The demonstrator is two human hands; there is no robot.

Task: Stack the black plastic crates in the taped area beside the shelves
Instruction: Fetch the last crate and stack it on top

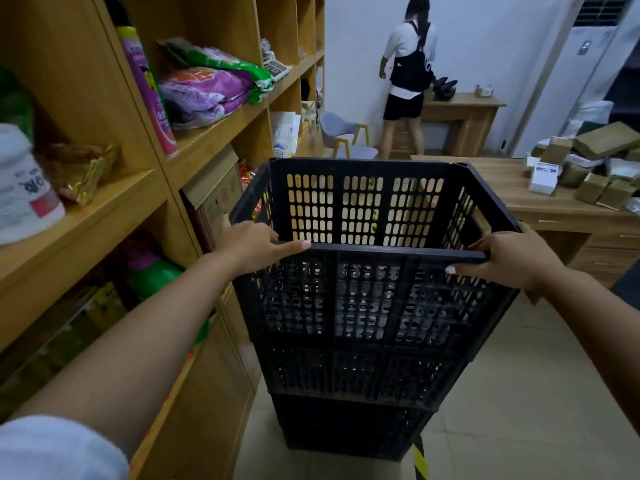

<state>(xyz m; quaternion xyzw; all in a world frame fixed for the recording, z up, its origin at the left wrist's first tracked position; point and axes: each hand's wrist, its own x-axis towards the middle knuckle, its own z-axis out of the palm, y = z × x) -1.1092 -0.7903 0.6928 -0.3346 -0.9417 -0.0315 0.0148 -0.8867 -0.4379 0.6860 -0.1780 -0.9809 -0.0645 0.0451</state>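
Wooden shelves (221, 126) run along the left hand's side; beyond the right hand, a wooden desk (512, 195), pale wall (485, 36), tiled floor (519, 393).

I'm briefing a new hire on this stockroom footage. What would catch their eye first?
The stack of black crates fills the centre, standing on the floor right beside the wooden shelves. The left hand and right hand grip the top crate's near rim at its two corners. Farther back, another person stands facing away at a small desk.
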